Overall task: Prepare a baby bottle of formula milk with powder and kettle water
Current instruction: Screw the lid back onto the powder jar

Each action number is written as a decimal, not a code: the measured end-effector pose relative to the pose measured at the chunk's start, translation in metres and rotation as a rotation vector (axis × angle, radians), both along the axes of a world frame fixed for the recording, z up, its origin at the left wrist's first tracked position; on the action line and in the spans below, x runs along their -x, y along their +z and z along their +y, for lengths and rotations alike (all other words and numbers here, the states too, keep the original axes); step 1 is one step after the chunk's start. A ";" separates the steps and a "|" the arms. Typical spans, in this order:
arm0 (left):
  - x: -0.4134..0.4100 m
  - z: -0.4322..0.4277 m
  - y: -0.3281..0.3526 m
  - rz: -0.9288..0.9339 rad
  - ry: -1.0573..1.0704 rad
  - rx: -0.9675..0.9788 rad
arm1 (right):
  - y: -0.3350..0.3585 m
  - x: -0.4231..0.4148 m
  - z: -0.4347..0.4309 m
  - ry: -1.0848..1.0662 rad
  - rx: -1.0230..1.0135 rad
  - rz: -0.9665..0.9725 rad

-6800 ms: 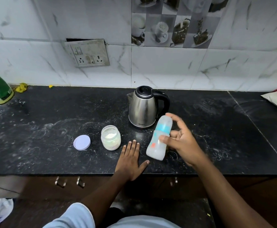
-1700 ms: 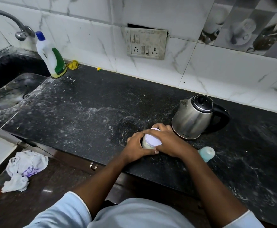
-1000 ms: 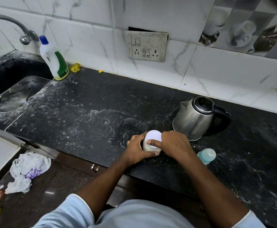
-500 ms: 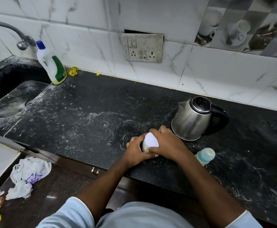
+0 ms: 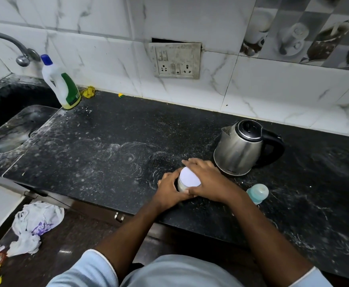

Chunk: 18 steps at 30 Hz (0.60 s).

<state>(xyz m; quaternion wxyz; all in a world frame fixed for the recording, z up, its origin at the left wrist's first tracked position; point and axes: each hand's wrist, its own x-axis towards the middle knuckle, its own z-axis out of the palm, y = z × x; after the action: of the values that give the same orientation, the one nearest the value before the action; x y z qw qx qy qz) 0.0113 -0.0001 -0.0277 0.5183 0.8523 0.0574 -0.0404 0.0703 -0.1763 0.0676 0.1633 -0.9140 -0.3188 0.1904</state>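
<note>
Hands point(image 5: 208, 181) shifted, baring lid point(image 5: 189, 178); jar point(image 5: 181, 188) (mostly hidden) seemingly gripped.

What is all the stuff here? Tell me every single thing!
powder jar: one, clear, on the counter between the hands
lid: one, pale lilac, on the jar
kettle: one, steel with black handle, right of the jar
baby bottle: one, blue-green top, behind right forearm
cleaner bottle: one, white, green label, by sink
tap: one, grey, above sink
sink: one, dark, far left
socket plate: one, whitish, wall
yellow rag: one, by wall
crumpled bag: one, white, floor
counter: one, black
left hand: grips jar
right hand: grips lid
</note>
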 end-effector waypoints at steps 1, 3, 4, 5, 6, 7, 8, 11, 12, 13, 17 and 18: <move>0.000 0.000 -0.001 0.004 -0.007 -0.005 | -0.001 0.000 0.001 0.005 0.020 0.033; -0.001 0.000 -0.004 0.005 -0.002 -0.009 | -0.005 0.000 0.003 -0.010 0.045 0.010; -0.001 0.000 -0.005 0.006 0.002 -0.008 | -0.005 0.001 0.004 -0.031 0.055 -0.015; -0.002 0.001 -0.008 0.007 0.007 -0.008 | -0.004 0.002 0.005 -0.059 0.069 -0.031; -0.002 0.001 -0.008 0.009 0.009 -0.013 | -0.003 0.002 0.006 -0.084 0.088 -0.045; -0.001 0.001 -0.007 0.008 0.005 -0.021 | -0.002 0.003 0.006 -0.101 0.114 -0.076; -0.001 0.001 -0.007 0.005 0.005 -0.021 | 0.000 0.004 0.007 -0.119 0.146 -0.127; 0.001 0.000 -0.002 -0.014 0.013 -0.024 | 0.009 0.003 0.004 -0.201 0.228 -0.231; 0.001 0.000 -0.001 -0.018 0.016 -0.032 | 0.013 0.003 0.003 -0.218 0.230 -0.218; 0.001 0.000 0.000 -0.019 0.015 -0.042 | 0.015 0.003 0.000 -0.235 0.218 -0.207; 0.001 -0.001 0.002 -0.006 0.022 -0.014 | 0.004 0.002 -0.004 -0.182 -0.044 -0.263; 0.001 0.000 0.001 -0.006 0.017 -0.009 | -0.001 0.002 -0.003 -0.118 -0.081 -0.212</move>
<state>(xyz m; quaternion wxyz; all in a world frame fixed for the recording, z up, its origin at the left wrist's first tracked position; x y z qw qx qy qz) 0.0107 -0.0005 -0.0271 0.5148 0.8543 0.0632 -0.0330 0.0686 -0.1796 0.0670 0.1765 -0.9388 -0.2874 0.0697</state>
